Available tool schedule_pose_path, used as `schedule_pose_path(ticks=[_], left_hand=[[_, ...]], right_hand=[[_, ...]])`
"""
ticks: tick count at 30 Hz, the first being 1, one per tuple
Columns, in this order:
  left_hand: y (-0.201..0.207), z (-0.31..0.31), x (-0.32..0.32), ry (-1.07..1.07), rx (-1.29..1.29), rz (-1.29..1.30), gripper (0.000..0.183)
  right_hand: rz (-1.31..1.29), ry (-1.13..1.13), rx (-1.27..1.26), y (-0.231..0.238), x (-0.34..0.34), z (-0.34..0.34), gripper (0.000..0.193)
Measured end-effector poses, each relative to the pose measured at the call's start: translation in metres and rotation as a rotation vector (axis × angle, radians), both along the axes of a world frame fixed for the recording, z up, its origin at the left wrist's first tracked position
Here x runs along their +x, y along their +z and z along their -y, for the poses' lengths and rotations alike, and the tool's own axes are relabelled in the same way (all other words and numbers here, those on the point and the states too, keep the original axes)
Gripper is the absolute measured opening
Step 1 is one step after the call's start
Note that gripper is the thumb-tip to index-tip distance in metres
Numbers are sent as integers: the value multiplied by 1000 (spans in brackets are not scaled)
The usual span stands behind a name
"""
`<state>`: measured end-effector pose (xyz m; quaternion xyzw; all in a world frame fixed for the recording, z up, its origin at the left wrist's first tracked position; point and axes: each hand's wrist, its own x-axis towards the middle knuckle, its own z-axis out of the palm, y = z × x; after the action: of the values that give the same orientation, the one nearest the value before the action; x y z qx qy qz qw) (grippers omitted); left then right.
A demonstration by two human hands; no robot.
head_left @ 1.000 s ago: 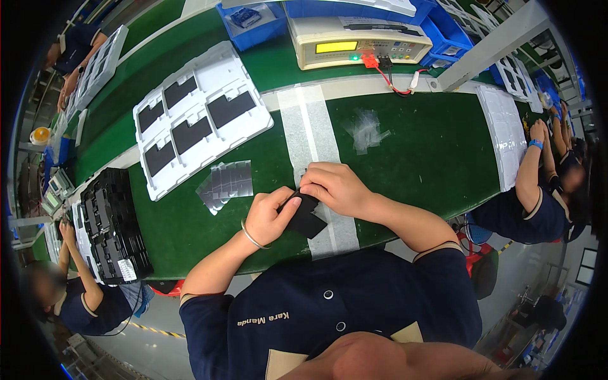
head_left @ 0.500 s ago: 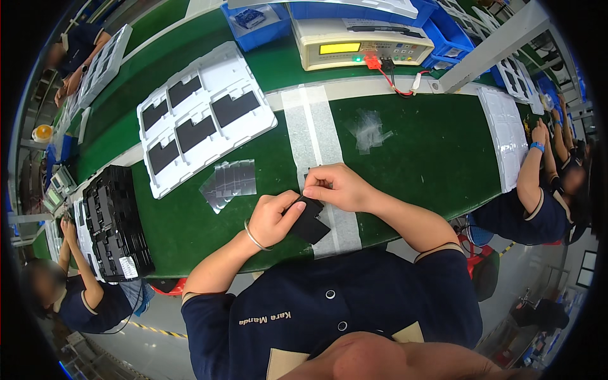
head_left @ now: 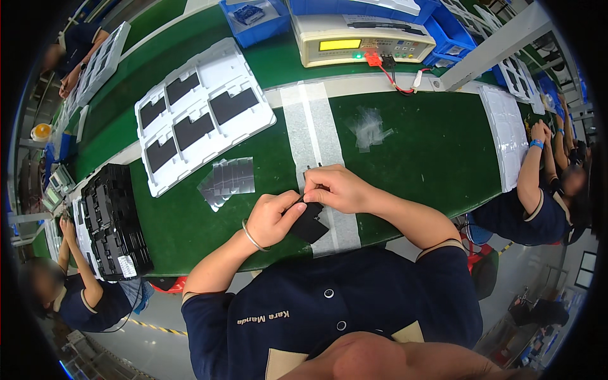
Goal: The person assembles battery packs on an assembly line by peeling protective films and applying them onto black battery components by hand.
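My left hand (head_left: 272,220) grips a flat black piece with a notched corner (head_left: 310,231) by its left side, thumb on top. My right hand (head_left: 337,189) is closed in a pinch at the far edge of that piece. What sits between its fingertips is too small to make out. Short dark tips (head_left: 310,168) stick out just beyond the right fingers. Both hands are over a pale strip of tape (head_left: 311,120) that crosses the green work surface. Left of them lies a fan of clear film sheets (head_left: 233,177).
A white moulded tray (head_left: 209,149) holds several black notched pieces at the far left. Black trays (head_left: 113,221) are stacked at the left edge. A meter (head_left: 361,45) with red and black leads stands at the back beside blue bins (head_left: 266,30). Crumpled clear film (head_left: 369,130) lies right. Co-workers sit on both sides.
The hands keep nearly the same hold. My right fingers have shifted slightly at the piece's far edge, and dark tips show more plainly beyond them. The view has moved a little.
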<state>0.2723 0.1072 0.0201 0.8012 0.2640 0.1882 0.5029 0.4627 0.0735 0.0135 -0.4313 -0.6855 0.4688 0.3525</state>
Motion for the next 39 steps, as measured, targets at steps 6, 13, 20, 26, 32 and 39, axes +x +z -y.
schedule_pose_path(ticks=[6,13,20,26,32,39], left_hand=[[-7,-3,0,64,-39,14,18],[-2,0,0,142,-360,1,17],[-9,3,0,61,-150,58,14],[-6,1,-3,49,-53,86,12],[-5,2,-3,30,-64,113,11],[-8,2,-4,11,-15,77,11]], right_hand=[[72,-207,192,-6,-11,4,11],[113,-309,469,-7,-13,4,15],[-21,-229,154,0,-10,7,6],[-251,-93,-216,-3,-4,7,7],[-367,-10,-392,-4,-2,6,11],[-34,-45,107,1,-7,7,10]])
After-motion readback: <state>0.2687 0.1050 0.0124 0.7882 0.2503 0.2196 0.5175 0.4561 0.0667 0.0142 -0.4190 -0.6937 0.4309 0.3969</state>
